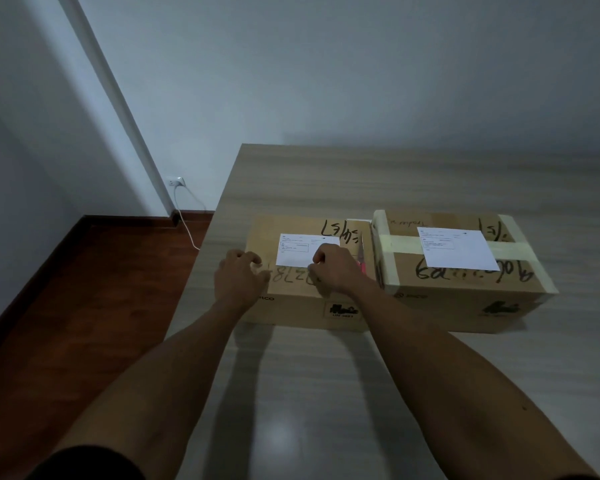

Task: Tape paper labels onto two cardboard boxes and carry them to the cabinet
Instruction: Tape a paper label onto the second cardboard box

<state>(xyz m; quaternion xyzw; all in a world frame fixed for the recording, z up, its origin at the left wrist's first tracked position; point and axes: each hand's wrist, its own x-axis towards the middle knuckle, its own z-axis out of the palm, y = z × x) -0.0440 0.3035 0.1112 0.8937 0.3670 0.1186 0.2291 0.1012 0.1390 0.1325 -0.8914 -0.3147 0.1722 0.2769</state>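
Dim grey walls close in behind a pale wood-grain table (pixel 326 174), and everything here is placed against the left cardboard box (pixel 309 292), which stands on that table near its left edge. On top of this box lies a white paper label (pixel 297 252), flat, with black marker writing on the cardboard beyond it and nearer than it. The left hand (pixel 241 277) rests on the box's near-left top corner, fingers loosely bent and spread, holding nothing. The right hand (pixel 335 268) sits on the box top at the label's near-right corner, fingers curled in as if pinching something small at the paper's edge; what it pinches cannot be made out. Just right of that hand, on the box's right margin, lies a slim pink-handled tool (pixel 362 258), too dim to identify. Touching or just beside the box on its right stands a second cardboard box (pixel 465 289), banded with pale tape (pixel 402 242) and carrying its own white label (pixel 458 247). Left of the box, beyond the table edge, reddish wooden floor (pixel 84 289) shows, with a wall socket (pixel 175 182) and a white cable (pixel 187 230) hanging from it.
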